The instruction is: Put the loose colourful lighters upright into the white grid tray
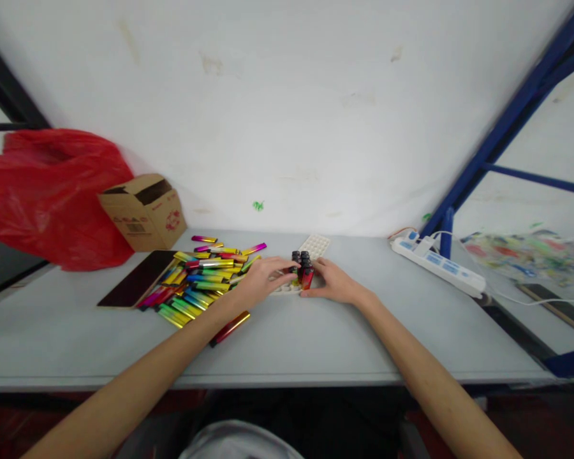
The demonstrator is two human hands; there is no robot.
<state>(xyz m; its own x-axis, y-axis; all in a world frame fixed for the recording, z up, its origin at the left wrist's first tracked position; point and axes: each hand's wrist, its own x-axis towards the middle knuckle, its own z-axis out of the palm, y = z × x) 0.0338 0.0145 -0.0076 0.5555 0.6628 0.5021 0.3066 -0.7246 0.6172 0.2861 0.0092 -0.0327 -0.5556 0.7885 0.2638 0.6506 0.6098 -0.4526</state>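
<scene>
A small cluster of upright tubes with black tops (304, 256) stands in a pale tray with round hollows (287, 290). My left hand (265, 280) reaches in from the left, thumb and fingers closed at a yellowish tube with a black top (295, 275). From the right, my right hand (332, 282) curls its thumb and fingers around a red tube with a black top (307, 279) at the cluster's near side. Beside my left hand lies a heap of shiny coloured tubes (205, 280), in yellow, green, blue, red and purple.
A dark flat board (136, 279) lies left of the heap. Behind it are an open cardboard box (146, 217) and a red plastic bag (57, 197). Another pale holed tray (316, 244) lies behind the cluster. A white power strip (437, 264) sits at right, near blue frame bars (502, 121).
</scene>
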